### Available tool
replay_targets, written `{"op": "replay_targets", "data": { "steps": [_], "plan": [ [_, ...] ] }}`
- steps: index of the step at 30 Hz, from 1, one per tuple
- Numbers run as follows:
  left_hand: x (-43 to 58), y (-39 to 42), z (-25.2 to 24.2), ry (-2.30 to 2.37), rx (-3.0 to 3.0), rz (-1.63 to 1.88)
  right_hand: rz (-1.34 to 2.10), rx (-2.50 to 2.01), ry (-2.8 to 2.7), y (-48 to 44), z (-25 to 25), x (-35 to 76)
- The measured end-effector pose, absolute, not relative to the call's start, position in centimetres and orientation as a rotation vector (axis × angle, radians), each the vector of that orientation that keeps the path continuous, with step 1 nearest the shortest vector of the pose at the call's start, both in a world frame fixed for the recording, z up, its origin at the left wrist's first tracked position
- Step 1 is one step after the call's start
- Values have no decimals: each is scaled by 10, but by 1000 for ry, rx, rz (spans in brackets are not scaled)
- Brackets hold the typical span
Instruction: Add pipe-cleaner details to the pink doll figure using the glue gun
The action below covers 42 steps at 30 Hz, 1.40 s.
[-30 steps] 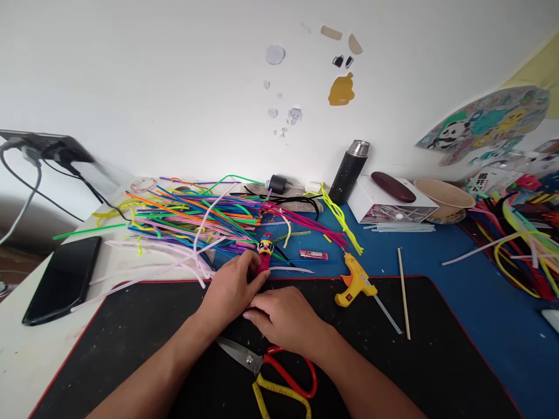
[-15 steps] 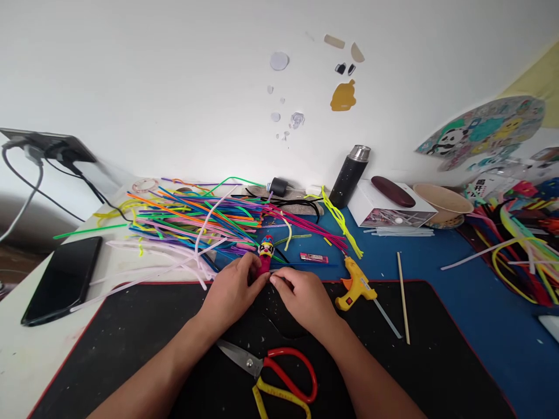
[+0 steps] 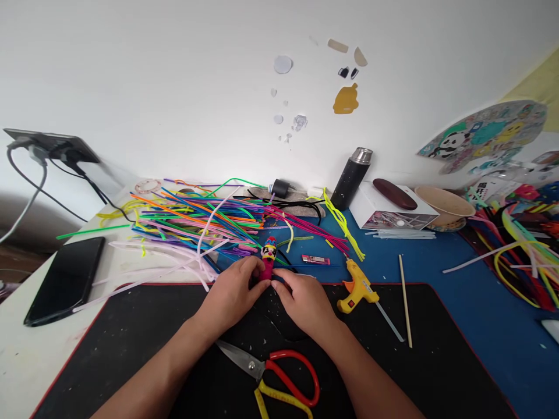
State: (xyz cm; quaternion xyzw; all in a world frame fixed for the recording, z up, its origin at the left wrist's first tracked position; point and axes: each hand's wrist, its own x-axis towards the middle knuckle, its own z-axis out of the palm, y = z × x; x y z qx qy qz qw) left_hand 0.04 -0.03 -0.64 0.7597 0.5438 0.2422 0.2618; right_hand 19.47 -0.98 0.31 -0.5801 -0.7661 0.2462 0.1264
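A small pipe cleaner doll (image 3: pixel 267 267) stands upright between my hands, with a magenta body, a pale black-marked face and a red and blue top. My left hand (image 3: pixel 233 291) is closed around its left side, thumb at the base. The fingers of my right hand (image 3: pixel 303 297) are pinched together at its lower right edge; any thin strand between them is too small to make out. Scissors (image 3: pixel 252 365) with one red and one yellow handle lie open on the black mat (image 3: pixel 166 326), below and between my forearms.
Behind my hands spreads a pile of coloured pipe cleaners (image 3: pixel 209 218). To the right lie a pink lighter (image 3: pixel 315 259), a yellow glue gun (image 3: pixel 358 288) and a wooden stick (image 3: pixel 404 299). A black flask (image 3: pixel 351 179) and white box (image 3: pixel 395 206) stand at the wall; a phone (image 3: pixel 65 280) lies left.
The whole view has shifted slightly. My right fingertips have come a little closer against the doll's lower side, while my left hand keeps its hold.
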Motion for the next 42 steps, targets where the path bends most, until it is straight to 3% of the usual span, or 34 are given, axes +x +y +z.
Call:
{"op": "replay_targets", "data": {
  "steps": [30,42],
  "plan": [
    [-3,1,2,1489,2000,647,867,-1654,-2180,-10,5,195],
    [-8,6,6,1529,1766,1009,855,-1568,-1872,-7,0,201]
  ]
}}
